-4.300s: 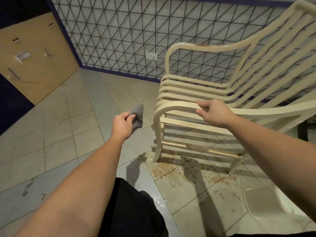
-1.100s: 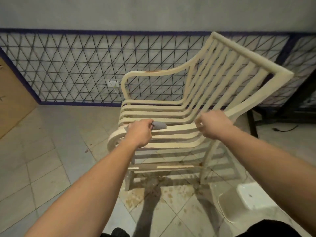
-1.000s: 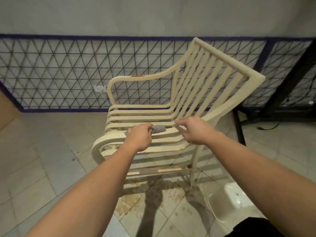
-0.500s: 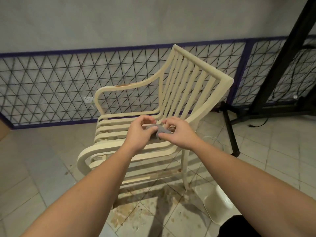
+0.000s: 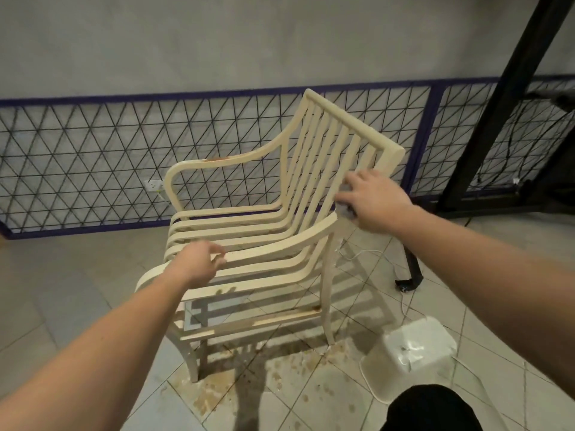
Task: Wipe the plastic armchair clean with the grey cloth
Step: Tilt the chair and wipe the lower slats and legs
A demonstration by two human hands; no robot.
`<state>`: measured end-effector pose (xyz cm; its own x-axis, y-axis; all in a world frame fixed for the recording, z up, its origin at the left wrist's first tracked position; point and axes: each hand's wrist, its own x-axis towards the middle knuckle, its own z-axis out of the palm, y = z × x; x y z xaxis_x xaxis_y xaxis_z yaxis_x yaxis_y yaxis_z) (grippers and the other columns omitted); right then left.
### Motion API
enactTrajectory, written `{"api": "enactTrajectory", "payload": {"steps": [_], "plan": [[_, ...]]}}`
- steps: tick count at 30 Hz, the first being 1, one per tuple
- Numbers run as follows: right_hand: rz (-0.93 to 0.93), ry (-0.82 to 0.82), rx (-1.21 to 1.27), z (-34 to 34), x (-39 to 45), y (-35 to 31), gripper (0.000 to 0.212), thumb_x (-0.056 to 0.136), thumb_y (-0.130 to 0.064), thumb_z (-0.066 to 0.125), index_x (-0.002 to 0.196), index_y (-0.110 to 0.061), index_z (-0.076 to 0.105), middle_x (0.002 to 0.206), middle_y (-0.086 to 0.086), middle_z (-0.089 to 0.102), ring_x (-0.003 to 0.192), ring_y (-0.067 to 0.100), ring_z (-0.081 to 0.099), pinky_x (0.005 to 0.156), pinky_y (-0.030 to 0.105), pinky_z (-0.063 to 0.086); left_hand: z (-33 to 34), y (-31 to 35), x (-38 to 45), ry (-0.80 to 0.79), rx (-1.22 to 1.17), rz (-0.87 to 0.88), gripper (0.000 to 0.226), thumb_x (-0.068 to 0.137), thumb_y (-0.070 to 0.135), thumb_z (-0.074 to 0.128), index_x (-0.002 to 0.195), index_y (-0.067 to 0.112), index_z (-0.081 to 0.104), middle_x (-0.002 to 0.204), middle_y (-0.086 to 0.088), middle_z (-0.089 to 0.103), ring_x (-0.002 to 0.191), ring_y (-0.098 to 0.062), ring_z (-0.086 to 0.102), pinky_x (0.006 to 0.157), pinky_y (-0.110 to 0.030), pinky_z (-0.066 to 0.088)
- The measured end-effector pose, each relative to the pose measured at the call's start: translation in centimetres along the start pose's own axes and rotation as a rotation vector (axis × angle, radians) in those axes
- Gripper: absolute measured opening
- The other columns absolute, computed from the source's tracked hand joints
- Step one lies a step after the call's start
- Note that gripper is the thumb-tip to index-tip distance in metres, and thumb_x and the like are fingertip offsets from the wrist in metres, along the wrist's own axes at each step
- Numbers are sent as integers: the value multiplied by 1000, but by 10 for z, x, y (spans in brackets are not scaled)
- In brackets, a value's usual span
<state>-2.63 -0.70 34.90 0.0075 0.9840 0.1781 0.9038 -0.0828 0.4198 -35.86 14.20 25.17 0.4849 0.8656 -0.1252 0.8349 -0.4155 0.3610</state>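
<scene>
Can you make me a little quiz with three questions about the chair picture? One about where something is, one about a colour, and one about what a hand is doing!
1. Where is the white tub?
A. On the chair seat
B. On the floor right of the chair
C. Hanging on the wall

2. What colour is the plastic armchair?
A. Cream
B. Red
C. Blue

3. What is the left hand doing?
A. Hanging by the person's side
B. Holding the near armrest
C. Lifting the tub

Answers:
1. B, it sits on the tiled floor beside the chair's right legs.
2. A, every slat and armrest is pale cream.
3. B, its fingers curl on the near armrest, while the right hand presses the grey cloth against the backrest's near edge.
</scene>
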Motion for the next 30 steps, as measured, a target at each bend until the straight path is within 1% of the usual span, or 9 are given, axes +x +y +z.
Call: {"api": "enactTrajectory", "payload": {"steps": [2,4,7,10,13,16,22,26,30], "plan": [[-53,-99,-71,19,-5,-23,53,94,-56,37,137,-26,48,135,10,46,127,31,42,112,47,33,7,-17,-4,-8,39,-32,25,99,39,58,122,44,65,124,3,70,108,-25,66,94,-40,54],[-78,-107,-3,32,-2,-55,60,98,-54,23,142,-19,43,138,13,45,128,31,40,114,47,30,11,-20,-5,34,69,-6,26,101,37,53,123,47,64,121,2,71,107,-29,65,92,-42,54],[-120,-116,119,48,9,-98,59,101,-51,20,148,-18,34,147,14,39,134,32,36,116,45,28,14,-19,-4,46,142,18,27,103,30,49,123,41,64,117,0,72,105,-29,65,90,-40,55],[-132,-108,187,50,12,-111,66,98,-57,12,148,-20,36,149,13,39,134,32,37,113,44,30,13,-21,2,30,201,18,27,102,26,47,121,37,63,115,0,72,102,-26,65,89,-40,55],[-229,-71,145,44,9,-78,46,105,-42,33,147,-26,40,145,6,44,131,29,40,109,41,36,15,-22,3,45,237,38,29,103,24,46,124,33,63,112,-1,72,101,-26,66,89,-40,55],[-249,1,40,27,1,-21,38,98,-29,55,136,-29,54,134,1,54,123,26,47,102,39,43,18,-23,1,73,257,45,27,102,22,47,122,27,64,111,-6,73,100,-27,66,88,-42,56],[-156,62,-180,-28,-14,46,36,86,-18,69,121,-24,70,128,0,63,125,25,50,106,41,41,16,-24,1,74,219,20,25,99,21,49,116,29,66,101,-2,73,92,-26,66,83,-41,57],[-90,68,-117,-14,-11,40,34,78,-12,78,110,-24,74,118,-1,66,118,24,54,98,44,49,18,-23,-6,93,197,18,24,101,23,48,118,28,63,106,-3,73,97,-29,66,86,-44,57],[-142,36,76,19,2,-6,14,83,-14,72,91,-26,71,102,-5,67,99,21,58,82,38,53,19,-24,-10,125,173,22,25,100,21,47,117,32,62,107,4,73,97,-26,66,83,-42,58]]}}
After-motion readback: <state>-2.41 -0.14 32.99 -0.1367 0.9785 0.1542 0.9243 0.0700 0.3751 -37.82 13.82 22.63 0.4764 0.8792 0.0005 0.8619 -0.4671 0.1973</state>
